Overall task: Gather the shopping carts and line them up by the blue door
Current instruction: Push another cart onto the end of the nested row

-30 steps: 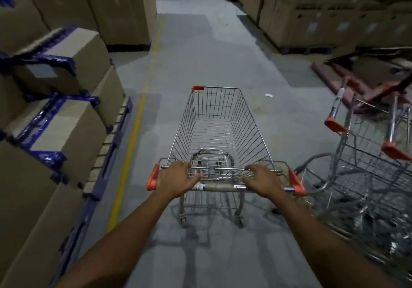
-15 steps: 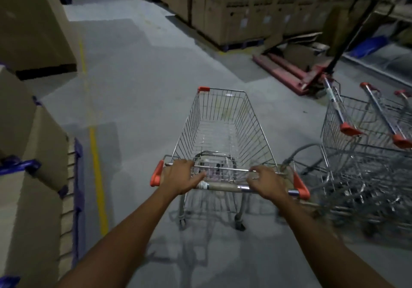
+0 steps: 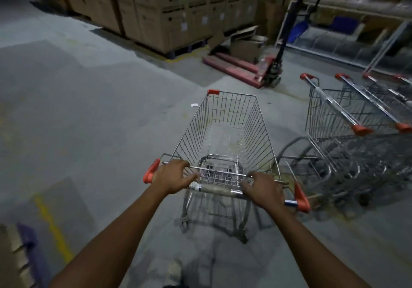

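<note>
L hand (image 3: 172, 176) grips the handle bar (image 3: 220, 190) of the cart (image 3: 231, 129) just inside the left orange end cap (image 3: 151, 173), fingers curled over the bar. R hand (image 3: 265, 190) grips the same bar close to the right end cap (image 3: 301, 198), fingers wrapped over the top. Both arms reach fwd. Cart is a wire basket standing on its wheels mid-floor, nose pointing away from the person, w/ one orange bumper (image 3: 213, 91) on its far-left corner.

Rest, L to R: the near-left corner of the floor (image 3: 89, 109) shows a blurred pallet edge (image 3: 33, 252) w/ cardboard on it. Just beside that, a yellow line (image 3: 53, 227) is painted on the concrete. Along the floor's far edge stand stacked cardboard boxes (image 3: 167, 20) on pallets. A small white paper scrap (image 3: 194, 104) lies on the floor just left of the cart's front. A red pallet jack (image 3: 245, 65) sits beyond the cart, forks toward the boxes, w/ an open carton (image 3: 245, 47) behind the forks. Right of the cart is a nested row of carts (image 3: 334, 118), at least 3 handles w/ orange caps. The nearest one is just beside the cart's right rear; touching or not, can't tell. Far-right corner: metal shelving (image 3: 356, 31) w/ wrapped goods.
</note>
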The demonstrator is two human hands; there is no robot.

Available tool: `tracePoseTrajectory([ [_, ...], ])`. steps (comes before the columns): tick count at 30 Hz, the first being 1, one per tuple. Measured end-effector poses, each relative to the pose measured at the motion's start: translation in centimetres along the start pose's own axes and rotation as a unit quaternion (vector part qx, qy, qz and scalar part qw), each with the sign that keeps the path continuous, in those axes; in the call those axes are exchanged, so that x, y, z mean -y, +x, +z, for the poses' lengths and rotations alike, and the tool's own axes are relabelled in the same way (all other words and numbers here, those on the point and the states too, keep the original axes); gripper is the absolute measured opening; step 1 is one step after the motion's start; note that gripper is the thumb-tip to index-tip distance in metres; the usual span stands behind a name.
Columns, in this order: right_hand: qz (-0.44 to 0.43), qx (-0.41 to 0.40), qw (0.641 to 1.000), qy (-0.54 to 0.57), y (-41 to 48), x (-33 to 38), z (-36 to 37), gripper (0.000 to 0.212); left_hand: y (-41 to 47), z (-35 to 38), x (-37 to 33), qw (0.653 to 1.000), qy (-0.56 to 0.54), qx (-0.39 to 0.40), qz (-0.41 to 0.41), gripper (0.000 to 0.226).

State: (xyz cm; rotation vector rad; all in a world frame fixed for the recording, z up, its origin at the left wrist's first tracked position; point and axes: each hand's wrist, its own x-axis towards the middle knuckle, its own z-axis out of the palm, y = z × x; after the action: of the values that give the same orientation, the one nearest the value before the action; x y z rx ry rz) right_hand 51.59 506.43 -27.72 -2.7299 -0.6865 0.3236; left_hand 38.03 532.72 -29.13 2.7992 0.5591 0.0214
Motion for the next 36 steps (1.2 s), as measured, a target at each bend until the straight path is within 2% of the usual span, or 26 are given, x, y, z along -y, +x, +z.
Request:
tracePoseTrajectory([
  [8,0.082,0.011,0.997,0.006,10.3,7.2,0.8,0.056,14.3,-2.4,9.0,0.996,0.016,0.025,0.080,0.072],
  [13,0.134,0.018,0.990,0.049,14.4,11.7,1.9,0.068,21.3,-4.0,13.4,0.987,0.029,0.033,0.153,0.073],
  [19,0.212,-0.033,0.976,0.042,18.7,17.6,4.6,0.056,31.5,-5.7,18.4,0.964,0.036,0.054,0.258,0.080],
  [27,0.353,-0.109,0.926,0.081,22.2,25.6,6.6,0.062,41.4,-7.7,21.1,0.918,0.026,0.105,0.382,0.085],
  [31,0.414,-0.132,0.896,0.089,23.1,28.6,7.4,0.065,44.8,-7.7,21.7,0.891,0.036,0.125,0.436,0.078],
  [36,0.469,-0.156,0.865,0.079,24.8,30.8,7.6,0.056,48.1,-7.8,20.5,0.863,0.040,0.139,0.484,0.070],
])
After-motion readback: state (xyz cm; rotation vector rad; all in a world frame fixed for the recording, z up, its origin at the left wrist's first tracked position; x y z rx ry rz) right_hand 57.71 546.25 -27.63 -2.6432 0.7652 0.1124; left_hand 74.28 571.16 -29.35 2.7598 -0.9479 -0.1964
